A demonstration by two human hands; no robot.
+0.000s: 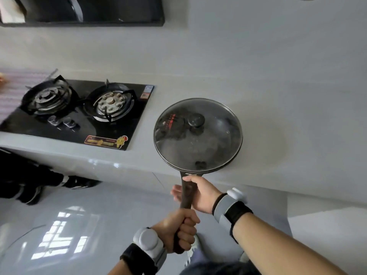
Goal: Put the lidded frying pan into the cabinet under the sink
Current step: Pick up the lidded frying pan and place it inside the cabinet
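Observation:
A dark frying pan [198, 153] with a glass lid [216, 124] and a black knob sits over the white countertop [268, 86], its long black handle [186, 197] pointing toward me past the counter's front edge. My left hand [178, 229] is clenched around the end of the handle. My right hand [200, 192] wraps the handle higher up, close to the pan's rim. Both wrists wear grey and black bands. The sink and its cabinet are not in view.
A black two-burner gas stove [79, 110] is set in the counter left of the pan. A dark range hood [83, 10] hangs above it. Another person's dark shoes [31, 187] stand on the glossy floor at the left. White cabinet fronts [127, 175] run below the counter.

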